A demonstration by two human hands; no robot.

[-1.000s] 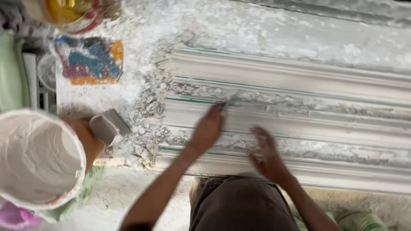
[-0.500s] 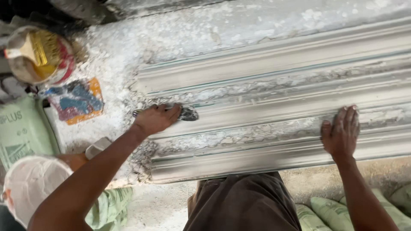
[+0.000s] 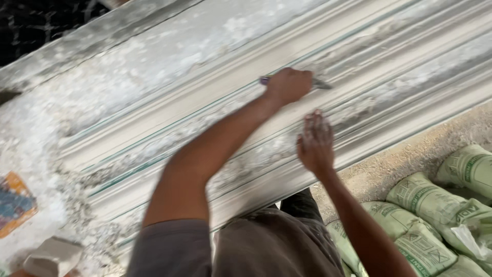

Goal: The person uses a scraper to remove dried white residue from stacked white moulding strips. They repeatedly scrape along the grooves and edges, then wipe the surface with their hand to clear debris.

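Observation:
A long white plaster moulding (image 3: 215,97) with ridges and grooves lies slanted across the view, crusted with plaster crumbs. My left hand (image 3: 288,84) is closed around a small scraping tool (image 3: 320,83); its metal blade points right and touches a groove of the moulding, and the handle end pokes out at the left of the fist. My right hand (image 3: 315,143), dusted white, lies flat with fingers together on a lower ridge, just below the left hand.
Green printed sacks (image 3: 435,220) are stacked on the gritty floor at lower right. At lower left sit a colourful packet (image 3: 15,202) and a pale block (image 3: 54,256) among plaster debris. A dark gap (image 3: 31,25) shows at top left.
The view has swung right; the bucket and bowl are out of sight. My left hand has carried the tool rightwards along the moulding, and my right hand now rests just below it.

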